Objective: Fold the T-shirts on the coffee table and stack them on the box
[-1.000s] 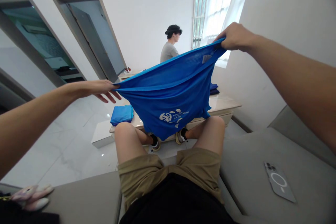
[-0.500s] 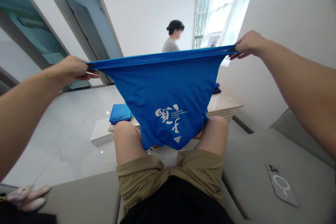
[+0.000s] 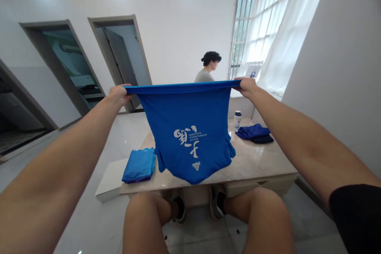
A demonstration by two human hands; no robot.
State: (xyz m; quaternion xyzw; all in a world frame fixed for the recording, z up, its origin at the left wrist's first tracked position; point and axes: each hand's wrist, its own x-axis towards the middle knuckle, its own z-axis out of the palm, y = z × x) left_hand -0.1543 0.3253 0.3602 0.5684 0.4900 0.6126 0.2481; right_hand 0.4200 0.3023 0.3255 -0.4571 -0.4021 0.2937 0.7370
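Observation:
A blue T-shirt point(image 3: 190, 115) with white printed lettering hangs upside down between my hands, its hem stretched taut at the top. My left hand point(image 3: 119, 94) is closed on the hem's left end, and my right hand point(image 3: 247, 86) grips the right end. Lower down, the shirt's collar end hangs over the front part of the marble-topped table point(image 3: 214, 174); whether it touches the top I cannot tell. To the left, a folded stack of blue clothes point(image 3: 138, 166) lies at the table's corner.
Dark blue folded clothes point(image 3: 254, 133) and a white bottle point(image 3: 237, 120) stand on the table's right side. Beyond the shirt is a person in grey point(image 3: 205, 73), near a curtained window point(image 3: 268, 39). My knees are close to the table's front edge.
My arms have reached forward over the table with the T-shirt, and my hands have come closer together. The view has tilted up, bringing more of the table and the ceiling lights into sight.

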